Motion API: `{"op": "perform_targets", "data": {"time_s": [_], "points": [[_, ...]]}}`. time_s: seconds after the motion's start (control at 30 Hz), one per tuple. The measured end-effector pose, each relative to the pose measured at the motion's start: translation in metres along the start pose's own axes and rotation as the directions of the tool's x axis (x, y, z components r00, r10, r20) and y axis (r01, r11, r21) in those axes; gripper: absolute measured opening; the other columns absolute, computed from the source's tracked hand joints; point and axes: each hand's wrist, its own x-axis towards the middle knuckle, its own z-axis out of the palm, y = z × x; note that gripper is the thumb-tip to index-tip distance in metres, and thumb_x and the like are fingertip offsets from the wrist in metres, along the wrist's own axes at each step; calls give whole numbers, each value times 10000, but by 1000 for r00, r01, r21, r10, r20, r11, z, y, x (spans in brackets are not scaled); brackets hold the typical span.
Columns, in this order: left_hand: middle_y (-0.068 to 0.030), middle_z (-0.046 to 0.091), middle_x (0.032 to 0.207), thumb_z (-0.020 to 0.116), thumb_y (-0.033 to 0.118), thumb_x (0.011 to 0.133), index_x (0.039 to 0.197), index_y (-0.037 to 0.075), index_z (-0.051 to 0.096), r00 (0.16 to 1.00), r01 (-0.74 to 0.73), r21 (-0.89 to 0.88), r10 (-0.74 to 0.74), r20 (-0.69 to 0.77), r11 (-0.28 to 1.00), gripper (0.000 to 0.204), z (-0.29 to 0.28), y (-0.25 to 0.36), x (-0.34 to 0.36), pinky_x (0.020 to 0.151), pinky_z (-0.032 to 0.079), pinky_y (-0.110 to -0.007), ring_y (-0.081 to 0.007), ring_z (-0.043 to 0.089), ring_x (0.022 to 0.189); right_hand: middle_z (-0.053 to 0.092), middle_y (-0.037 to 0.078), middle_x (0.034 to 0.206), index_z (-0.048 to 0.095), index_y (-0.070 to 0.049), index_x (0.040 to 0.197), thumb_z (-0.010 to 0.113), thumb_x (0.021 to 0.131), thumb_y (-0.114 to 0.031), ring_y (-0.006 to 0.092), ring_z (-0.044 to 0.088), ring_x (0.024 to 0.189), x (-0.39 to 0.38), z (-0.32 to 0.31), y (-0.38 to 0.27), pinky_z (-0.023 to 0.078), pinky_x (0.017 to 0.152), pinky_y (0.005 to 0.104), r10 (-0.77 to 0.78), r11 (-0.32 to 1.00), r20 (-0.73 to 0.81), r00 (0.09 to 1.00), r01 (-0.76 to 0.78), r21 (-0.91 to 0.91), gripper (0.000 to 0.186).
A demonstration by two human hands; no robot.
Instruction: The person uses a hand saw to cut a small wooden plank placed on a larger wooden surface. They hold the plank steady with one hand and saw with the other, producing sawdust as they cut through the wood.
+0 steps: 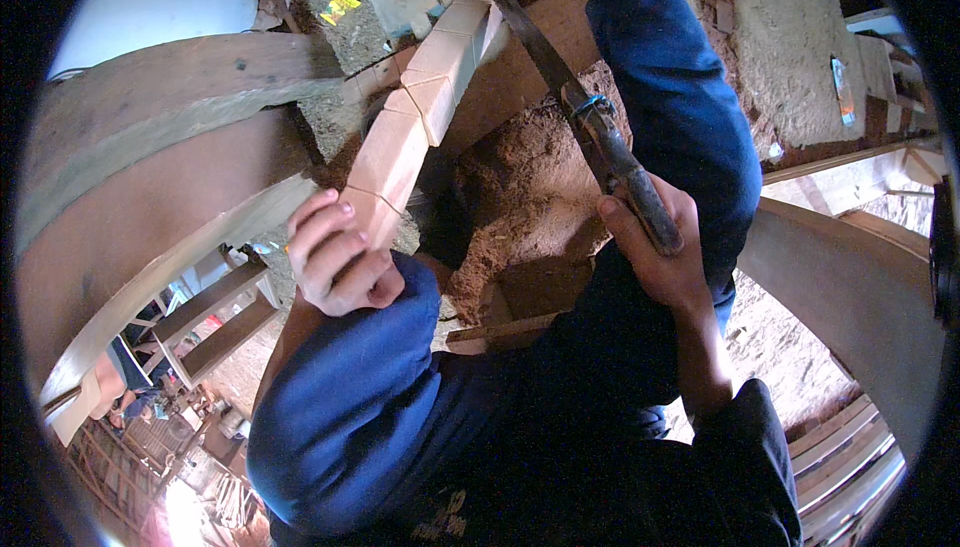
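A pale wooden beam [385, 152] slants from near my left knee up to the far middle, with several cut lines and notches across it. My left hand [340, 257] curls its fingers over the beam's near end. To the right, my right hand [662, 242] is wrapped round the dark, worn handle of a handsaw [535, 47]. Something blue is tied where the handle meets the blade. The blade points up and away along the beam's right side, its far part crossing in front of the beam's far end; whether it touches the wood I cannot tell.
Heaped brown sawdust [530, 197] lies between my legs. Big curved planks [170, 87] fill the left, with a wooden frame [225, 322] below. Another board [840, 267] and stacked slats [850, 467] stand right. A yellow wrapper [341, 7] lies on the ground. Part of another person shows far left.
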Motion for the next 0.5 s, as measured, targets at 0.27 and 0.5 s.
{"op": "perform_targets", "data": {"time_s": [0.27,0.5], "points": [[-169,603,946,561,101,734,876,-28,593,990,143,-21,-142,24,990,194,-6,-9,24,771,566,-454,-405,649,909,630,81,719,625,-25,908,682,883,-147,153,591,641,-63,18,-32,477,585,329,-46,998,-62,997,44,-36,136],[-193,641,875,551,74,745,882,-32,588,974,209,31,-205,-94,977,178,-13,-21,70,723,524,-402,-347,642,771,513,12,638,552,-38,786,681,859,-124,87,455,579,-123,48,-50,393,537,287,-156,979,-35,987,159,130,172]]}}
